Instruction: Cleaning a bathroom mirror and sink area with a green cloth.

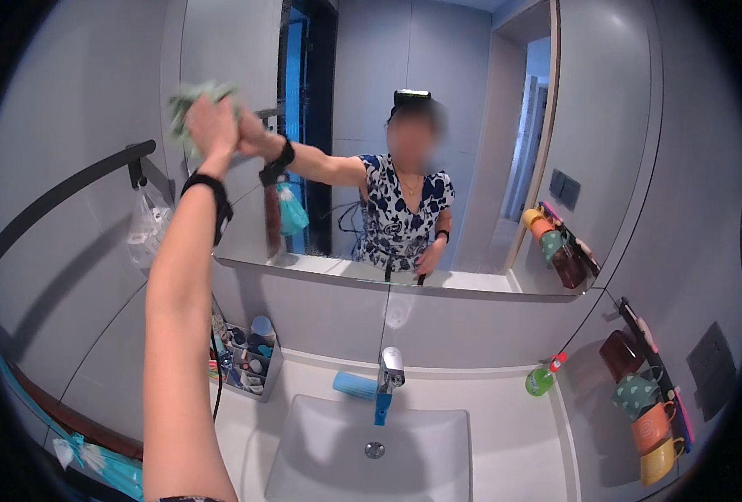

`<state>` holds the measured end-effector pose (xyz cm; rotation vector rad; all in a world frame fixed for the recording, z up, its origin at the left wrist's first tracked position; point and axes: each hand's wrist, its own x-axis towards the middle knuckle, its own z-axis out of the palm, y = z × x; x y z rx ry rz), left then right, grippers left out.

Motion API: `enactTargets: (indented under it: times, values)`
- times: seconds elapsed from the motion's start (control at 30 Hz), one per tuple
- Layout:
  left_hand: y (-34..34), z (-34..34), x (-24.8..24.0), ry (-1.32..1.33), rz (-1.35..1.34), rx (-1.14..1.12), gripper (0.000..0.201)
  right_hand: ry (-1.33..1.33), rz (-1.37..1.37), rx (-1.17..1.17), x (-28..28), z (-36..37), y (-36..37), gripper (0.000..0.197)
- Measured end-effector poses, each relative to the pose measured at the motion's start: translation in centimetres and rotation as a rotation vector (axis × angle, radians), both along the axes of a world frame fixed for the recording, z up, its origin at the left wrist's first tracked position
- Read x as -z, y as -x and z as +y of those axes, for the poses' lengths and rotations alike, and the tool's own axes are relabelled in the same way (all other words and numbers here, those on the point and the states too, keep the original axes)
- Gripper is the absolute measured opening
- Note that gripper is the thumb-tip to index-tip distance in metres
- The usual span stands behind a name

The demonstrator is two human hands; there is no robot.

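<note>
One green cloth is being pressed against the upper left part of the mirror, high above the basin. The left hand is closing around the cloth, its arm stretching up from the lower edge with a black band at the wrist. The right hand is not showing directly. Below, a white sink is sitting under a silver tap, with a small basket of toiletries standing at the left and coloured mugs hanging at the right wall.
</note>
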<state>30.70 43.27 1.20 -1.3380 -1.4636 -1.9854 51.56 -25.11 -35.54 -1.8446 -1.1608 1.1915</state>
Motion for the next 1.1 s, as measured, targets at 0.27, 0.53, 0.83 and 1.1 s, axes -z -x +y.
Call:
enactTargets:
  times: [0.27,0.53,0.83,1.1]
  values:
    - [-16.2,-13.8,6.6,-0.148,0.620,0.243,0.046,0.089,0.188,0.071,0.9,-0.4,0.8,0.045]
    - [-31.9,-23.5,14.5,-0.897,1.464,0.581,0.039,0.188,0.007,-0.117,-1.8,3.4,0.2,0.043]
    - [-19.9,-18.2,2.4,-0.567,0.838,0.416,0.055,0.065,-0.141,0.001,-5.2,0.2,-0.8,0.038]
    - [-6.5,-10.7,4.9,-0.248,0.710,0.249,0.049,0.131,-0.154,-0.034,-7.3,1.6,-1.2,0.035]
